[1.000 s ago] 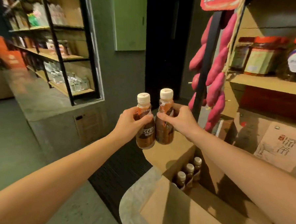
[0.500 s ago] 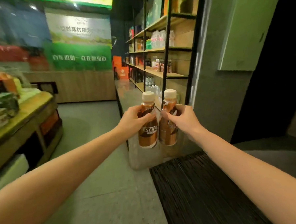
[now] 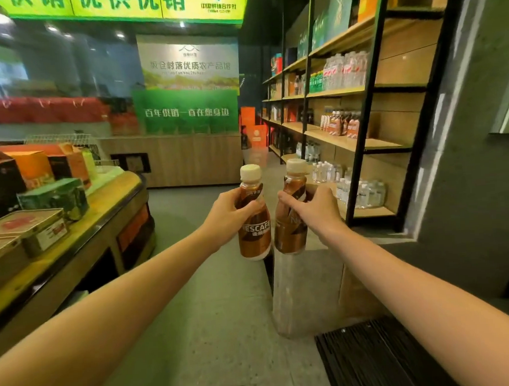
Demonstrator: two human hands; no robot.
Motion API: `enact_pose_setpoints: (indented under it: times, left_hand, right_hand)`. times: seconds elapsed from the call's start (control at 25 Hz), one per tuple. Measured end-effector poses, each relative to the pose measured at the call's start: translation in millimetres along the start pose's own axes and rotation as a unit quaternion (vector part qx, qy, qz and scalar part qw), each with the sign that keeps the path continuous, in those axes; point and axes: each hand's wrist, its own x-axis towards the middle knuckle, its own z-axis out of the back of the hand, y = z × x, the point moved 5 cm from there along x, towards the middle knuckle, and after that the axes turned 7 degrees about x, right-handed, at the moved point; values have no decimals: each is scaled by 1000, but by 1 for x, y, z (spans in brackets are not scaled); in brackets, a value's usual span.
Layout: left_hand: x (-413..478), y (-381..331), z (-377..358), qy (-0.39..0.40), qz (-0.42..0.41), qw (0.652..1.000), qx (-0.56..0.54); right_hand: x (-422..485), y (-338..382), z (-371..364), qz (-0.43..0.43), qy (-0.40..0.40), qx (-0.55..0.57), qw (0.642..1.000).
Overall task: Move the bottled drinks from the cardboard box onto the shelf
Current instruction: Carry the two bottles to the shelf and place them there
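Shop aisle: my left hand grips one coffee bottle, my right hand a second bottle, both upright, side by side; beyond my right hand, the shelf holds similar bottles.

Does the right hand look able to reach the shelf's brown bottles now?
Probably not yet: the right hand, gripping its bottle, looks well short of the brown bottles; nothing blocks the way.

Left hand, gripping the left bottle, and right hand, gripping the right bottle, hang in open air above the floor, open between counter and shelf. The shelf's middle board is bare near the black post; brown bottles fill its far part. Water bottles crowd the board below.
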Motion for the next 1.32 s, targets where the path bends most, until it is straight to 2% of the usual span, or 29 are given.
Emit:
enact_pose_setpoints:
  times: [0.4, 0.68, 1.0, 1.32]
  left_hand:
    - [275, 84, 11, -21, -2, 1000, 12]
    - [448, 163, 13, -16, 7, 1000, -2]
    - [681, 247, 29, 83, -42, 996, -10]
    - [869, 269, -44, 182, -87, 978, -52]
  right_hand:
    - [288, -78, -75, 45, 23, -9, 999]
    - [449, -145, -124, 32, 8, -33, 999]
    - [638, -202, -173, 17, -81, -58, 995]
    - [795, -268, -126, -32, -214, -99, 971]
